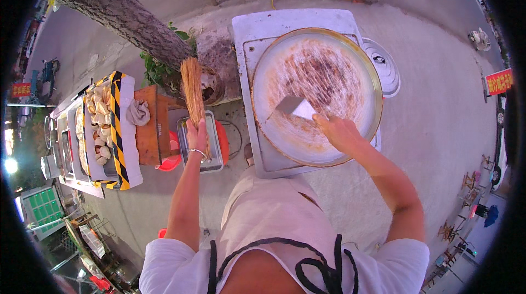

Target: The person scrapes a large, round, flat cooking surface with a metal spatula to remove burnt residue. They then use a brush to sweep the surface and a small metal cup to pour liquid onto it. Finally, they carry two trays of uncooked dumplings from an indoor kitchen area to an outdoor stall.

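My right hand [339,131] grips a metal scraper [296,107] with a broad flat blade, held over the lower left part of a large round pan [316,96]. Brown and whitish residue covers much of the pan's middle. The pan rests on a metal stove top [296,18]. My left hand [197,135] is closed around a straw whisk broom [192,84], its bristles pointing away from me, left of the stove. Below that hand is a rectangular metal tray [211,142]. A round metal lid [384,68] lies partly behind the pan's right edge.
At left, a cart edged with striped tape [119,129] holds trays of pale food pieces [98,109]; a crumpled cloth [139,112] lies on the wooden box [154,146] beside it. A tree trunk [123,14] rises behind the broom. Red basins [170,154] stand low at left.
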A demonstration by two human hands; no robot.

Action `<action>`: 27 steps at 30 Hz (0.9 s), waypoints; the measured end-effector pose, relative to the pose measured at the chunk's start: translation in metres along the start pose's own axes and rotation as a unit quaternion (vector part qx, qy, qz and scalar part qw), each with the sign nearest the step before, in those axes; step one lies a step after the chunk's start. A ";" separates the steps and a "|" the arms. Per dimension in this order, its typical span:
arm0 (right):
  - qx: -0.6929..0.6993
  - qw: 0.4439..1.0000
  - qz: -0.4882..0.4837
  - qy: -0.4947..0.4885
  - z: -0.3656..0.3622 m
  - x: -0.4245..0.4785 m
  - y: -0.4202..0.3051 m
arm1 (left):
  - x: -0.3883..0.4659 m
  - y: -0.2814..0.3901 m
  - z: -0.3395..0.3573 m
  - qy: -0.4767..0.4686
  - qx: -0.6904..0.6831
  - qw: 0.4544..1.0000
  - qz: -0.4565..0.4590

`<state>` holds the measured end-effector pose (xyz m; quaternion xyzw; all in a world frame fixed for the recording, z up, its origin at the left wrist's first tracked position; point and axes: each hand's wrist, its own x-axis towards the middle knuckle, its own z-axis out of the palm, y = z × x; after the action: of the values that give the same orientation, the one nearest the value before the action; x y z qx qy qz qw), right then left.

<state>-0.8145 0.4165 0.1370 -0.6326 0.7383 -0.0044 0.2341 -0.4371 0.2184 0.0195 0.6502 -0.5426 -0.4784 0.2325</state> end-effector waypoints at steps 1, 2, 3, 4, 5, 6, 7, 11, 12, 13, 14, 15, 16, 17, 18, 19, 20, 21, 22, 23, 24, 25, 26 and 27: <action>0.008 1.000 0.013 0.003 -0.001 0.011 -0.001 | -0.002 0.000 0.002 0.013 0.027 0.999 0.015; 0.023 1.000 0.017 -0.001 -0.004 0.024 -0.004 | -0.005 -0.001 0.004 0.026 0.054 0.998 0.029; 0.039 0.999 0.022 -0.005 -0.016 0.041 -0.017 | -0.004 -0.001 0.006 0.038 0.082 0.995 0.044; 0.056 0.998 0.023 -0.010 -0.022 0.059 -0.027 | -0.003 -0.006 0.006 0.052 0.097 0.992 0.058; 0.043 0.999 0.014 0.004 -0.018 0.077 -0.027 | 0.001 -0.014 0.007 0.063 0.111 0.989 0.074; 0.031 0.999 0.007 0.019 -0.005 0.096 -0.024 | 0.004 -0.018 0.008 0.072 0.124 0.985 0.091; 0.018 0.999 0.000 0.033 0.004 0.108 -0.024 | 0.006 -0.017 0.007 0.059 0.111 0.989 0.075; -0.025 0.996 -0.080 0.008 0.023 0.113 -0.029 | 0.018 -0.034 0.000 0.049 0.099 0.991 0.081; -0.020 0.996 -0.090 -0.011 0.019 0.104 -0.032 | 0.018 -0.037 0.001 0.068 0.106 0.987 0.100; -0.015 0.995 -0.096 -0.027 0.015 0.094 -0.033 | 0.016 -0.031 0.004 0.082 0.114 0.982 0.123; -0.026 0.993 -0.111 -0.039 0.014 0.085 -0.033 | 0.011 -0.027 0.005 0.070 0.105 0.988 0.091; -0.038 0.991 -0.120 -0.049 0.012 0.074 -0.030 | 0.005 -0.007 0.008 0.053 0.096 0.992 0.064; -0.050 0.988 -0.134 -0.058 0.010 0.065 -0.029 | -0.001 0.004 0.008 0.041 0.088 0.995 0.034; -0.064 0.984 -0.152 -0.059 0.008 0.059 -0.027 | -0.002 0.005 0.009 0.047 0.095 0.993 0.060; -0.078 0.981 -0.169 -0.061 0.005 0.051 -0.024 | -0.003 0.008 0.011 0.051 0.101 0.990 0.085; -0.093 0.976 -0.185 -0.062 0.003 0.046 -0.019 | -0.005 0.011 0.014 0.056 0.107 0.987 0.110; -0.106 0.973 -0.194 -0.066 0.004 0.043 -0.013 | -0.008 0.014 0.017 0.040 0.092 0.993 0.063; -0.118 0.969 -0.204 -0.069 0.003 0.045 -0.009 | -0.013 0.028 0.018 0.027 0.079 0.996 0.017; -0.131 0.965 -0.214 -0.072 0.001 0.046 -0.004 | -0.015 0.036 0.020 0.013 0.065 0.997 -0.029; -0.131 0.966 -0.203 -0.087 -0.004 0.048 0.003 | -0.011 0.030 0.022 0.014 0.059 0.998 -0.002; -0.130 0.965 -0.202 -0.102 -0.018 0.052 0.001 | -0.005 0.010 0.018 0.022 0.054 0.998 0.022; -0.131 0.964 -0.198 -0.119 -0.026 0.055 -0.002 | 0.002 -0.009 0.016 0.028 0.048 0.997 0.045; -0.136 0.962 -0.207 -0.111 -0.023 0.056 -0.005 | 0.008 -0.026 0.014 0.036 0.064 0.996 0.043; -0.141 0.962 -0.209 -0.104 -0.017 0.056 -0.007 | 0.006 -0.023 0.017 0.040 0.071 0.996 0.048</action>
<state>-0.8195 0.3576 0.1355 -0.7966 0.5538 0.1167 0.2124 -0.4411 0.2236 -0.0094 0.6563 -0.5963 -0.4009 0.2302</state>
